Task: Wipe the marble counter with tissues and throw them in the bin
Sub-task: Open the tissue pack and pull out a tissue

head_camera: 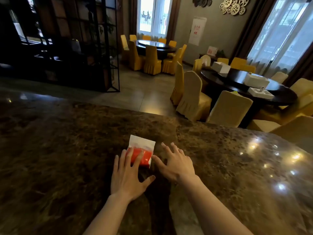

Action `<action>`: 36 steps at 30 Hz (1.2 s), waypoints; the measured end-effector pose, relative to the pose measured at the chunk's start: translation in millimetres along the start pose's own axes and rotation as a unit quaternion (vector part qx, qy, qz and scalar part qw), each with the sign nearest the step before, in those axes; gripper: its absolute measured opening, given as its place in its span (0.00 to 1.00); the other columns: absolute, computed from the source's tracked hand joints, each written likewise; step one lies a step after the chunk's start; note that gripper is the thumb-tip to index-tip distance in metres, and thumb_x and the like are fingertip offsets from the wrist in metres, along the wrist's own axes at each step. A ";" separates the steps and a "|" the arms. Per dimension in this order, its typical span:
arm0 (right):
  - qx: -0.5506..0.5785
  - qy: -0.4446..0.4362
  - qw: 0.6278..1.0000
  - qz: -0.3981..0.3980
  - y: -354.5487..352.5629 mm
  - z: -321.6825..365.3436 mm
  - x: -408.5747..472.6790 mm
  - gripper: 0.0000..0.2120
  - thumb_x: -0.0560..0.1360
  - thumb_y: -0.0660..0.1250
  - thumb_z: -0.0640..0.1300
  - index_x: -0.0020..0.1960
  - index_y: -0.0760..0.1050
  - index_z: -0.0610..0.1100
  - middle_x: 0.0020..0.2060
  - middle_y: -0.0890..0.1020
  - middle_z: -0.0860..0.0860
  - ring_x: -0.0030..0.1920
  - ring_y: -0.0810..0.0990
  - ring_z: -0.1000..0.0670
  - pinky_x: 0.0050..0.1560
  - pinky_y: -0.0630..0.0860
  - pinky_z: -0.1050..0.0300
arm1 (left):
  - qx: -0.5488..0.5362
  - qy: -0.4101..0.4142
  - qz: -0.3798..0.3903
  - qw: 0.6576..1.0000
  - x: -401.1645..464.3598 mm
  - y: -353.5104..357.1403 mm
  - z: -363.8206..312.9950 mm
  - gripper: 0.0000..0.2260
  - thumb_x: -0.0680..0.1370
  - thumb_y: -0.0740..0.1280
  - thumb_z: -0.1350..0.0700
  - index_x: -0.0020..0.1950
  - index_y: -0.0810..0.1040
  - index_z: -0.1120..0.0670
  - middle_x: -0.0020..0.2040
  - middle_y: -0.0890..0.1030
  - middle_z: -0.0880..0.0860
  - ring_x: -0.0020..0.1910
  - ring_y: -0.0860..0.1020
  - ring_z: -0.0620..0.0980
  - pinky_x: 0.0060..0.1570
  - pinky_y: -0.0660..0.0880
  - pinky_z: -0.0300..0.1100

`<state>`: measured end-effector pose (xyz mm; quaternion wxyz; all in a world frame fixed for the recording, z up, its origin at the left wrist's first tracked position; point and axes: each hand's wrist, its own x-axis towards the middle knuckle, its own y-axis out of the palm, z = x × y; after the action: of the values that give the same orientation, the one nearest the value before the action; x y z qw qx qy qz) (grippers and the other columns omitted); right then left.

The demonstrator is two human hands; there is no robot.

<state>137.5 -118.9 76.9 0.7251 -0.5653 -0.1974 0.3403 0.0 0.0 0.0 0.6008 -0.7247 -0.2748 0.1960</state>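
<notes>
A red and white tissue pack (143, 150) lies on the brown marble counter (67, 150), near its middle. My left hand (127, 175) is spread flat, with its fingertips resting on the pack's near left part. Just right of the pack is my right hand (176, 162), fingers apart, its thumb tip at the pack's right edge and nothing held in it. No bin is in view.
Beyond the counter's far edge stand round dark dining tables (240, 85) with yellow-covered chairs (191, 95). White boxes (255, 81) sit on the nearer table. A black metal shelf frame (108, 48) stands at the back left. Bright light spots reflect on the counter's right side.
</notes>
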 end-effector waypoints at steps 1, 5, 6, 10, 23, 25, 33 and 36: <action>0.002 -0.001 1.000 0.000 3.6 2.8 2.4 0.41 0.73 0.46 0.79 0.81 0.51 0.61 0.83 0.54 0.48 0.81 0.54 0.40 0.77 0.59 0.34 | 0.000 0.005 0.004 1.000 0.5 3.9 0.0 0.49 0.70 0.49 0.18 0.84 0.42 0.42 0.85 0.36 0.53 0.82 0.34 0.56 0.81 0.39 0.58; -0.013 -0.013 1.000 -0.022 20.6 9.7 17.3 0.39 0.75 0.49 0.77 0.81 0.53 0.60 0.82 0.58 0.48 0.80 0.58 0.40 0.74 0.65 0.36 | 0.012 0.022 -0.037 0.999 6.1 29.6 -1.8 0.48 0.71 0.44 0.19 0.84 0.42 0.43 0.83 0.31 0.54 0.81 0.29 0.56 0.81 0.39 0.59; -0.014 -0.020 0.999 -0.026 24.8 10.8 20.7 0.38 0.76 0.50 0.76 0.81 0.53 0.59 0.82 0.58 0.48 0.80 0.59 0.41 0.73 0.66 0.36 | 0.019 0.024 -0.034 0.999 6.8 34.5 -2.8 0.48 0.71 0.43 0.19 0.84 0.44 0.44 0.83 0.32 0.55 0.81 0.29 0.57 0.81 0.39 0.60; -0.007 -0.044 0.998 -0.044 34.5 14.8 38.8 0.35 0.78 0.54 0.71 0.81 0.52 0.59 0.82 0.58 0.48 0.80 0.57 0.42 0.73 0.65 0.36 | 0.029 0.020 -0.016 0.999 10.4 49.2 -1.8 0.48 0.71 0.41 0.19 0.84 0.47 0.45 0.84 0.34 0.55 0.81 0.29 0.57 0.80 0.37 0.60; 0.029 -0.142 0.975 -0.170 37.5 49.6 71.5 0.06 0.82 0.65 0.44 0.56 0.81 0.49 0.49 0.84 0.52 0.49 0.80 0.50 0.44 0.79 0.53 | 0.036 0.013 -0.013 0.999 11.1 51.2 -2.0 0.44 0.74 0.37 0.21 0.84 0.47 0.45 0.85 0.42 0.58 0.82 0.33 0.60 0.80 0.41 0.64; 0.067 -0.130 0.969 -0.198 27.8 53.1 74.9 0.05 0.82 0.65 0.42 0.53 0.79 0.47 0.46 0.84 0.52 0.45 0.82 0.49 0.41 0.80 0.50 | 0.021 0.015 -0.023 0.999 10.4 50.8 -1.2 0.43 0.75 0.40 0.22 0.84 0.45 0.44 0.85 0.41 0.58 0.82 0.33 0.59 0.80 0.44 0.65; 0.146 -0.092 0.951 -0.256 -5.8 51.9 86.3 0.04 0.81 0.67 0.41 0.50 0.81 0.45 0.44 0.84 0.51 0.42 0.82 0.50 0.41 0.82 0.44 | -0.006 0.017 -0.031 0.999 9.9 50.9 -0.9 0.42 0.76 0.48 0.23 0.83 0.54 0.47 0.85 0.50 0.59 0.84 0.43 0.61 0.79 0.53 0.66; 0.224 -0.031 0.926 -0.302 -20.1 50.2 92.1 0.03 0.81 0.67 0.43 0.50 0.79 0.46 0.41 0.83 0.52 0.40 0.81 0.52 0.42 0.83 0.44 | -0.009 0.022 -0.041 0.999 10.9 53.5 0.1 0.42 0.76 0.49 0.23 0.83 0.55 0.47 0.85 0.51 0.59 0.84 0.44 0.61 0.79 0.55 0.66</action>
<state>172.9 -21.1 101.2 0.8946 -0.2914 -0.2998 0.1579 17.0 0.2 -51.8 0.6074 -0.7225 -0.2928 0.1527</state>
